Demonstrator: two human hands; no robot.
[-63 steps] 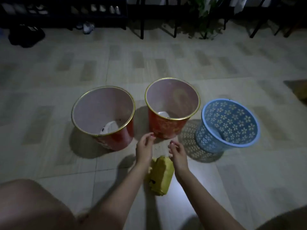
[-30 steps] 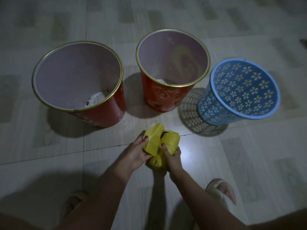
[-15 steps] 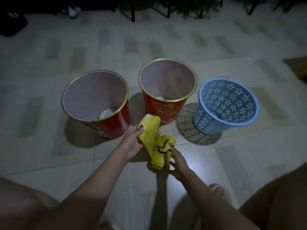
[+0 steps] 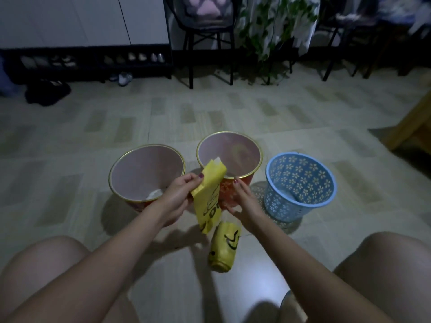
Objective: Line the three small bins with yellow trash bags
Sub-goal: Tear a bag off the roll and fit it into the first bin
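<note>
Three small bins stand in a row on the tiled floor: a red bin with a gold rim (image 4: pixel 121 169) at left, a second red bin (image 4: pixel 253 169) in the middle, and a blue perforated bin (image 4: pixel 300 178) at right. My left hand (image 4: pixel 179 197) pinches a folded yellow trash bag (image 4: pixel 210 194), held up in front of the middle bin. My right hand (image 4: pixel 245 201) hovers beside the bag with fingers spread, holding nothing. The roll of yellow bags (image 4: pixel 224 248) lies on the floor below my hands. White scraps lie inside the left bin.
My bare knees frame the bottom corners. A shoe rack (image 4: pixel 88 64) and loose shoes line the far wall. A black chair (image 4: pixel 210 38) and a leafy plant (image 4: pixel 272 26) stand behind the bins. A wooden furniture edge (image 4: pixel 415 122) is at right.
My left hand has lifted one bag up off the roll. The roll has dropped to the floor and my right hand has let go of it. The camera has tilted up.
</note>
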